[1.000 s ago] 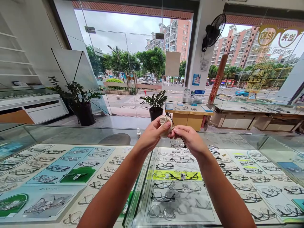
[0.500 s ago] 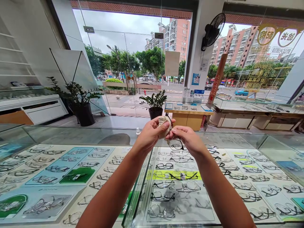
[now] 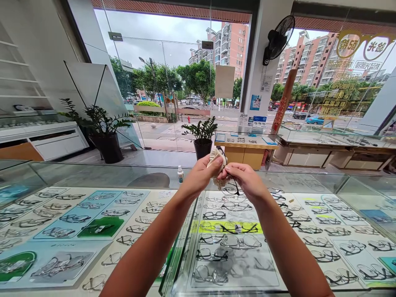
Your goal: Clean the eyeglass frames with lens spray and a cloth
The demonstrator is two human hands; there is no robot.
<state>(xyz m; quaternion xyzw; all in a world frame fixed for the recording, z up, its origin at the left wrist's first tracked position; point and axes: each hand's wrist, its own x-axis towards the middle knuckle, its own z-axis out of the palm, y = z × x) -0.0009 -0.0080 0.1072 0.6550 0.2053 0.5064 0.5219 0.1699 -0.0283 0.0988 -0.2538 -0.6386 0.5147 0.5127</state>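
My left hand (image 3: 204, 172) is closed on a cream cleaning cloth (image 3: 215, 155), which is bunched around one side of a pair of eyeglasses (image 3: 237, 190). My right hand (image 3: 243, 174) pinches the frame of the same eyeglasses close by, thumb against the fingers. A dark temple arm hangs below the right fingers, and another dark thin part sticks up above the cloth. The cloth and fingers hide most of the lenses. Both hands are held above the glass counter, almost touching each other.
A small white spray bottle (image 3: 180, 175) stands on the glass counter (image 3: 108, 175) left of my hands. Under the glass lie rows of eyeglasses (image 3: 232, 206). Beyond are potted plants (image 3: 202, 142), a wooden display table (image 3: 247, 144) and glass doors.
My left hand has shifted slightly right and down with the cloth, closer to the right hand. More of the spray bottle shows now, and the cloth also appears below the fingers.
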